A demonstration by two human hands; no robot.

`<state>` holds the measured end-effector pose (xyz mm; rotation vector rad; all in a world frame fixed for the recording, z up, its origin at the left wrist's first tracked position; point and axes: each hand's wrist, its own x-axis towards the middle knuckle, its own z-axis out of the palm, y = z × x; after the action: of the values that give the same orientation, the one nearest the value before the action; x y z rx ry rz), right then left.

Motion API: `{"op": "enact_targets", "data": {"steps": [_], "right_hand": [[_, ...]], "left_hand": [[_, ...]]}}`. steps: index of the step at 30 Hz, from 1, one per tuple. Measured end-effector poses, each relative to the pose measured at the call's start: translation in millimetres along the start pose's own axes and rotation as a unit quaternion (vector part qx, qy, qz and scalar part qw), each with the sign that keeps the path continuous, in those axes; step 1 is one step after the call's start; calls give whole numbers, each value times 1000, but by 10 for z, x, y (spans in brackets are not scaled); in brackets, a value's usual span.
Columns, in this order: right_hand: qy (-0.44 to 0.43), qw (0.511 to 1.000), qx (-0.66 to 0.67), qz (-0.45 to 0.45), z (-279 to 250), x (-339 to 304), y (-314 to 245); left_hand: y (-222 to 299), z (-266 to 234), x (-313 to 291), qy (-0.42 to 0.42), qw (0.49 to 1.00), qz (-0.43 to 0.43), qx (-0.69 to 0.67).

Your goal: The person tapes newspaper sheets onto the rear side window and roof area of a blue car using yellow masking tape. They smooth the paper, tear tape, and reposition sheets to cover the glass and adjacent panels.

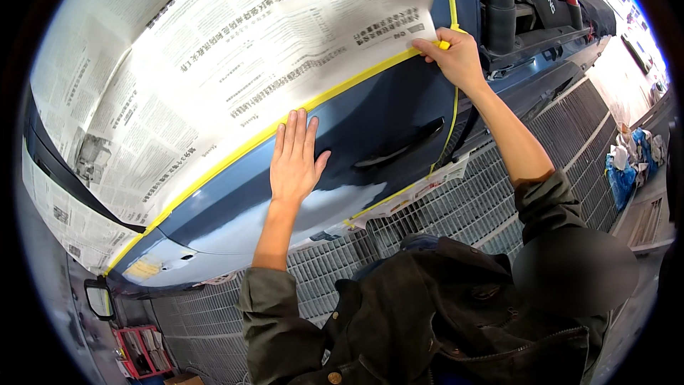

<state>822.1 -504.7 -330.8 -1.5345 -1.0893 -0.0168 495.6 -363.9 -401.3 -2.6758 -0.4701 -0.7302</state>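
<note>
A dark blue car door [349,117] lies before me, its upper part covered by large newspaper sheets [214,78]. Yellow masking tape [363,75] runs along the lower edge of the paper in one long slanting line. My left hand [296,160] rests flat on the door, fingers extended, its fingertips on the tape near the middle of that line. At the tape's right end, my right hand [456,60] pinches the tape; a bit of yellow shows between thumb and fingers. Whether a roll is inside that hand is hidden.
A black door handle [402,144] sits below the tape. Lower on the panel is a pale grey patch [299,217]. Metal floor grating [442,207] runs beneath. A side mirror [99,299] and red rack [142,351] stand lower left; crumpled blue-and-white material [630,160] lies at right.
</note>
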Motion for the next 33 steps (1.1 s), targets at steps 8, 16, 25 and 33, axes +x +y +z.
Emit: {"op": "enact_targets", "data": {"steps": [8,16,25,33], "right_hand": [[7,989,-47,-142,-22,252,-119],[37,971,-120,-205,-11,419,-237],[13,971,-176,-163,-93,406,-300],[39,968,-144,-200,-58,459,-273]], "left_hand": [[176,72,182,-1,1000,11,-25],[356,105,350,4,1000,11,-3],[443,-746,1145,123,968,9,-217],[61,-1468,1830,345,823,-277,-356]]}}
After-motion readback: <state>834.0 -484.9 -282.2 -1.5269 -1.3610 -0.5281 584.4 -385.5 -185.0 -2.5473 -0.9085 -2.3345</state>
